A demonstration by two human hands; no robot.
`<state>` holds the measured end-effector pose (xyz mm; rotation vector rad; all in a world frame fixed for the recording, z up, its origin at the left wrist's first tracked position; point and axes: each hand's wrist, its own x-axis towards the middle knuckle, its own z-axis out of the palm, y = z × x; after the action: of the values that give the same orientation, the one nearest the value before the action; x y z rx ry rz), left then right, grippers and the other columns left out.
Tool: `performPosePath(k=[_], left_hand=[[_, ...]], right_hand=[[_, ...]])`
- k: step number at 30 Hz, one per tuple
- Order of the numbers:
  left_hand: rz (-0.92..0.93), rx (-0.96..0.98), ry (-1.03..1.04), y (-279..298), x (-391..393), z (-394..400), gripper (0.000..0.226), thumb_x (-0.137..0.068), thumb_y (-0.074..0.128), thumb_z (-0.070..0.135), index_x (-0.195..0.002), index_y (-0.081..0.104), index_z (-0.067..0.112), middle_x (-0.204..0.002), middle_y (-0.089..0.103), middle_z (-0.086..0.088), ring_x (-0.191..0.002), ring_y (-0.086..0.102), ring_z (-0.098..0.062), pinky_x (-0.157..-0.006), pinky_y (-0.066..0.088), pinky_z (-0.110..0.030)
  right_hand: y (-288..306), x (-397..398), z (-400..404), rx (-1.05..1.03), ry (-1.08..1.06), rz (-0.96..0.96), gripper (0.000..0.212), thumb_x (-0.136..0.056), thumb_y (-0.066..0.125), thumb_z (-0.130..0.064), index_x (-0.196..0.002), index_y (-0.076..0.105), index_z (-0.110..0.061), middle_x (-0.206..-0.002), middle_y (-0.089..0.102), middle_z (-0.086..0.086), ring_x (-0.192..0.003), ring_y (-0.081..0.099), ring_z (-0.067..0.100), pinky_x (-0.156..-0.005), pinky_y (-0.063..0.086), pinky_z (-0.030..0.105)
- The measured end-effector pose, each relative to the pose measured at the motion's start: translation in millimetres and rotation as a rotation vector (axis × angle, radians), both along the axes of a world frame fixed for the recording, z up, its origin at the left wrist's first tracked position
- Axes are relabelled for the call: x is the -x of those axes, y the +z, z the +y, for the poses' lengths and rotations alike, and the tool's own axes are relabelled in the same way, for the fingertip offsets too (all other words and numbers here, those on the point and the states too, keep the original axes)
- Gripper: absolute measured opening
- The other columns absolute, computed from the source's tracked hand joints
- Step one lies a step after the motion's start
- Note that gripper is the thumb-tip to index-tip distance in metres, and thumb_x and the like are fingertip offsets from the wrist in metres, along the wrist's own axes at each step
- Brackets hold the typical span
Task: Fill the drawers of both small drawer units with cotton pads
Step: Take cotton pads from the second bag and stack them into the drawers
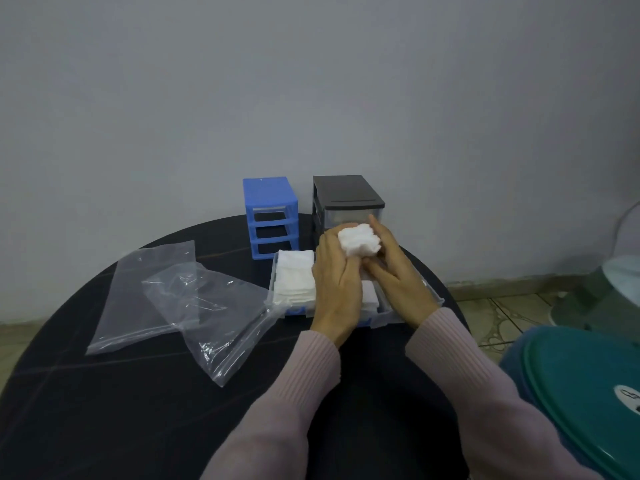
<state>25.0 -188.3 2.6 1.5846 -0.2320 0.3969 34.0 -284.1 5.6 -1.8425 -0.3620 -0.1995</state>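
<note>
A blue drawer unit (pixel 272 216) stands at the table's far edge with its three slots empty. To its right stands a black unit (pixel 348 199) with a clear drawer in its top slot. In front of them lie clear pulled-out drawers; the left drawer (pixel 275 282) holds white cotton pads (pixel 294 282). My left hand (pixel 334 282) and my right hand (pixel 394 271) together hold a stack of cotton pads (pixel 358 242) above the other drawers, with more pads (pixel 370 295) visible beneath. The hands hide most of those drawers.
Two empty clear plastic bags (pixel 180 299) lie on the black round table (pixel 138 410) to the left. A teal-lidded container (pixel 581 393) sits at the lower right, off the table. A grey wall stands right behind the units.
</note>
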Motion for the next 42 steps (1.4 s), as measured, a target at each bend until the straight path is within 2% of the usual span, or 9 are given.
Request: performPosePath(k=[3, 8, 12, 15, 20, 29, 33, 37, 42], left_hand=[[0.018, -0.046, -0.003, 0, -2, 1, 0.023, -0.096, 0.044, 0.023, -0.113, 0.045, 0.037, -0.118, 0.041, 0.007, -0.117, 0.041, -0.013, -0.105, 0.035, -0.044], [0.095, 0.029, -0.006, 1, -8, 11, 0.042, -0.093, 0.04, 0.002, -0.122, 0.041, 0.032, -0.127, 0.034, 0.003, -0.126, 0.035, -0.015, -0.111, 0.03, -0.037], [0.099, 0.071, 0.022, 0, -13, 19, 0.041, -0.094, 0.039, 0.002, -0.129, 0.043, 0.024, -0.124, 0.036, 0.008, -0.12, 0.035, -0.007, -0.1, 0.032, -0.019], [0.086, 0.098, 0.041, -1, -16, 22, 0.04, -0.095, 0.04, 0.002, -0.13, 0.044, 0.021, -0.126, 0.039, 0.008, -0.117, 0.038, -0.005, -0.085, 0.036, -0.006], [0.066, 0.112, 0.039, -1, -19, 24, 0.038, -0.096, 0.04, 0.003, -0.131, 0.043, 0.018, -0.127, 0.041, 0.007, -0.116, 0.04, -0.004, -0.084, 0.039, -0.004], [0.067, 0.088, 0.034, -1, -18, 19, 0.034, -0.098, 0.039, 0.007, -0.128, 0.045, 0.021, -0.123, 0.041, 0.007, -0.113, 0.041, -0.005, -0.084, 0.037, -0.003], [0.068, 0.105, 0.027, 0, -17, 19, 0.034, -0.098, 0.039, 0.007, -0.128, 0.045, 0.021, -0.123, 0.041, 0.008, -0.114, 0.041, -0.005, -0.085, 0.038, -0.006], [0.074, 0.105, 0.021, -1, -17, 20, 0.032, -0.098, 0.039, 0.007, -0.126, 0.045, 0.023, -0.123, 0.041, 0.008, -0.113, 0.04, -0.005, -0.089, 0.036, -0.011], [0.063, 0.082, 0.023, -6, -20, 20, 0.031, -0.097, 0.039, 0.005, -0.116, 0.047, 0.028, -0.125, 0.045, 0.005, -0.113, 0.044, -0.007, -0.098, 0.038, -0.024]], right_hand=[[5, -7, -6, 0.043, -0.042, -0.036, 0.038, -0.093, 0.051, -0.009, -0.13, 0.045, -0.016, -0.129, 0.053, 0.003, -0.118, 0.052, 0.018, -0.101, 0.044, 0.034], [21, -23, -28, 0.19, -0.147, -0.13, 0.022, -0.094, 0.051, -0.013, -0.116, 0.054, -0.015, -0.11, 0.058, 0.0, -0.102, 0.053, 0.015, -0.083, 0.045, 0.017], [28, -50, -53, 0.681, -0.241, -0.148, 0.031, -0.097, 0.044, -0.011, -0.126, 0.054, -0.017, -0.121, 0.055, 0.007, -0.112, 0.049, 0.024, -0.1, 0.035, 0.04], [27, -66, -61, 0.943, -0.239, -0.092, 0.037, -0.097, 0.037, -0.007, -0.128, 0.05, -0.022, -0.125, 0.054, 0.004, -0.119, 0.045, 0.022, -0.101, 0.023, 0.035], [19, -80, -65, 1.093, -0.193, 0.06, 0.031, -0.1, 0.029, -0.013, -0.126, 0.045, -0.019, -0.122, 0.054, 0.01, -0.116, 0.047, 0.026, -0.107, 0.018, 0.036], [5, -80, -62, 1.065, -0.122, 0.029, 0.029, -0.099, 0.039, -0.016, -0.119, 0.061, -0.016, -0.122, 0.059, 0.006, -0.11, 0.053, 0.023, -0.101, 0.035, 0.038], [-1, -71, -61, 0.979, -0.275, -0.112, 0.029, -0.099, 0.038, -0.018, -0.12, 0.058, -0.016, -0.122, 0.06, 0.002, -0.111, 0.053, 0.019, -0.106, 0.029, 0.035], [-3, -56, -54, 1.064, -0.208, 0.006, 0.041, -0.102, 0.024, -0.027, -0.139, 0.039, -0.019, -0.144, 0.042, -0.001, -0.131, 0.04, 0.017, -0.115, 0.011, 0.038], [-16, -39, -50, 1.127, -0.081, 0.148, 0.049, -0.103, 0.017, -0.033, -0.15, 0.013, -0.022, -0.157, 0.016, -0.003, -0.143, 0.016, 0.015, -0.118, 0.007, 0.036]])
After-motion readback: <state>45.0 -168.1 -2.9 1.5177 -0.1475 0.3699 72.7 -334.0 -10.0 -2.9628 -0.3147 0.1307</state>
